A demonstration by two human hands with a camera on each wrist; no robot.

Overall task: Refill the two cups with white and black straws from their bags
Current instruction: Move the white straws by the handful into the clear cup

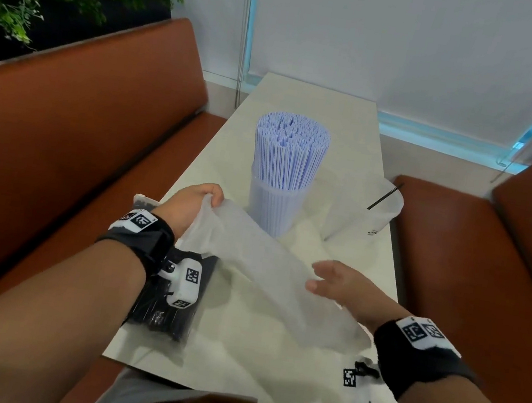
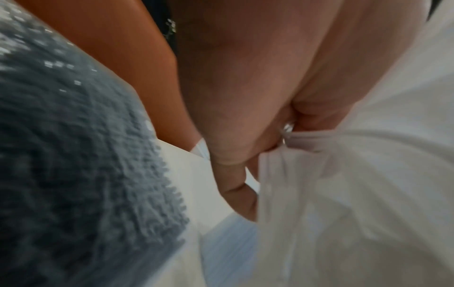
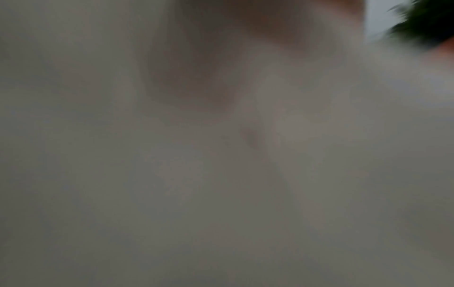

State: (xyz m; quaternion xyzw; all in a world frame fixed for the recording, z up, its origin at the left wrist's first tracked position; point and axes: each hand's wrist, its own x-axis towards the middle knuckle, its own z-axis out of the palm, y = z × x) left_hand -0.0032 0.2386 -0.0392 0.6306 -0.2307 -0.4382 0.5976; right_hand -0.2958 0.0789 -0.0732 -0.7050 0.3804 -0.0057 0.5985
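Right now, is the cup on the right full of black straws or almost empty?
Almost empty. The right cup holds only one black straw, leaning on its rim; its clear wall shows nothing else.

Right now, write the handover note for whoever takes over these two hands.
Left hand: pinches one end of the empty clear bag, held above the table.
Right hand: open, fingers against the bag's other side.
Done: left cup is packed with white straws.
Left: right cup holds one black straw; the bag of black straws lies unemptied at the table's left near edge, under the left wrist.
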